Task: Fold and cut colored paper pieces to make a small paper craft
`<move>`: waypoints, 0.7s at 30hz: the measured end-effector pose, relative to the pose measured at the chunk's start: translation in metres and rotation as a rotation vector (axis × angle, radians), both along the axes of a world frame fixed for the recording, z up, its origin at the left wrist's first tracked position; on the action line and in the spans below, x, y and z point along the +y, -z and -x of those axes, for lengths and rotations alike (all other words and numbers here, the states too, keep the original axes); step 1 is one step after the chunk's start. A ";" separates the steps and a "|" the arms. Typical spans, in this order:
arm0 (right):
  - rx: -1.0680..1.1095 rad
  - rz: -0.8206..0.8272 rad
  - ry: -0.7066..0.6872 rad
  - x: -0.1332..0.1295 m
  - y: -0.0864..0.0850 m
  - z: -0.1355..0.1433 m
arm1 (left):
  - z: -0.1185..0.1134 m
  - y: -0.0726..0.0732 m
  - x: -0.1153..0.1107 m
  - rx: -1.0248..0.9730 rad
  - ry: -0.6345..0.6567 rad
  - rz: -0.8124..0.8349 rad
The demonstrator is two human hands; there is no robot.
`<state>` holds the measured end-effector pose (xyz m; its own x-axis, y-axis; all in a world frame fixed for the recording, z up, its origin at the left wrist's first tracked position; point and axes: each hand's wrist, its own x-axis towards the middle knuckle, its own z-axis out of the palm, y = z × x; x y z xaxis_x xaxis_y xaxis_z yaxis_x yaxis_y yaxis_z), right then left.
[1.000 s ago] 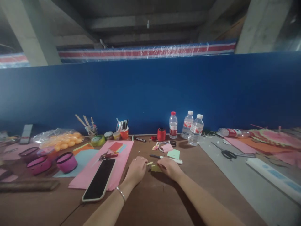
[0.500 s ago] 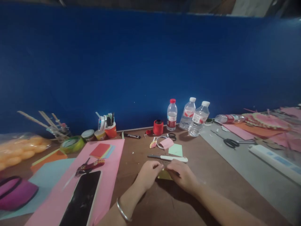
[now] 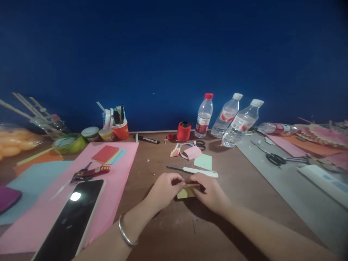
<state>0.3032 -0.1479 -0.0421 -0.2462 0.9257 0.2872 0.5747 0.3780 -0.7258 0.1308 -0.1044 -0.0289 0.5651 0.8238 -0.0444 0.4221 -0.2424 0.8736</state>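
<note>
Left hand: the left hand, with a metal bangle on its wrist, is curled, and its fingertips are pinched on the left end of a small yellow paper piece.
Right hand: the right hand is closed in a pinch on the right end of the same piece; the two hands nearly meet over it.
Paper position: the yellow paper piece is held low over the brown table, just in front of the person, between the two hands; whether its lower edge rests on the wood cannot be told.
Paper look: a pale yellow-green, small and flat, seemingly folded; a narrow brownish edge shows along its top, and most of it is hidden by the fingers.
Doing the step well: a crease of this kind is probably best made with the edges aligned first, then pressed evenly from the middle outward, with both pinches kept close so the thin sheet is not twisted or torn.
Just beyond: a white-handled craft knife lies behind the hands, and a light green paper square past it.
Further out: a phone rests on a pink sheet to the left; three water bottles stand by the blue wall.
</note>
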 end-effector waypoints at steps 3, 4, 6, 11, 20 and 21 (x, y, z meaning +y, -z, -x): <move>0.027 0.127 0.016 0.002 -0.006 -0.001 | -0.002 0.001 -0.004 0.023 -0.039 -0.066; 0.028 0.157 -0.002 0.003 -0.007 -0.002 | -0.002 0.001 -0.005 0.028 -0.052 -0.077; 0.023 0.194 -0.008 0.006 -0.008 -0.002 | -0.005 0.003 -0.007 0.038 -0.079 -0.092; 0.031 0.286 0.047 0.012 -0.007 -0.005 | -0.009 0.004 -0.008 0.051 -0.141 -0.077; 0.149 0.388 0.081 0.015 -0.006 -0.008 | -0.011 0.000 -0.004 0.069 -0.142 0.062; 0.162 0.395 0.090 0.015 -0.006 -0.009 | -0.011 -0.001 -0.004 0.063 -0.147 0.068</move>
